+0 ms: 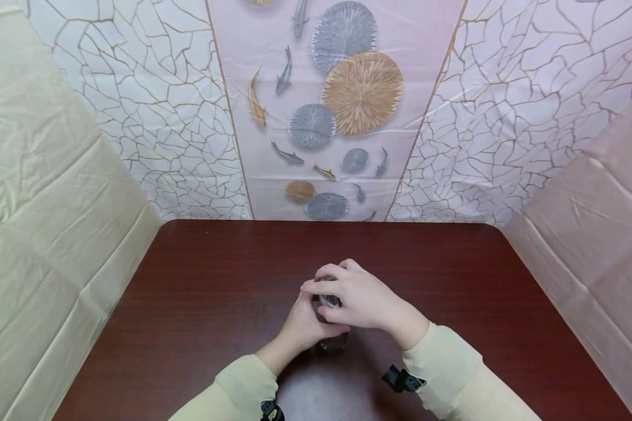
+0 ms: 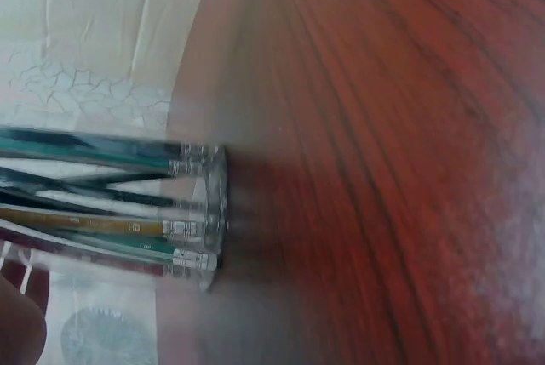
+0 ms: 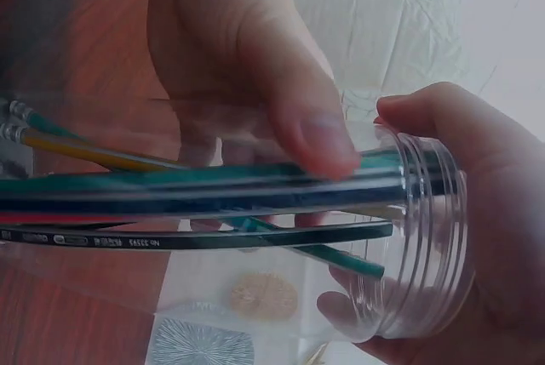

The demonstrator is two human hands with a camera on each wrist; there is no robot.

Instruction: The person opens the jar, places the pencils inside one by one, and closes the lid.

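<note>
A clear plastic jar (image 1: 333, 342) of pencils stands upright between both hands near the middle of the table, mostly covered by them in the head view. My left hand (image 1: 300, 327) grips the jar's body, its thumb pressed along the side in the right wrist view. Around the ribbed, see-through top (image 3: 421, 237) curl the thumb and fingers of my right hand (image 1: 363, 298). Inside are several pencils (image 3: 213, 237), dark, green and yellow. Their silvery ends (image 2: 179, 229) point toward the jar's base, which is right at the tabletop in the left wrist view.
The dark red wooden table (image 1: 216, 263) has rounded far corners. Behind it hangs a patterned cloth (image 1: 305, 175), with plain pale cloth (image 1: 47, 263) along the left and more on the right. Black wrist cameras (image 1: 402, 380) sit by both sleeves.
</note>
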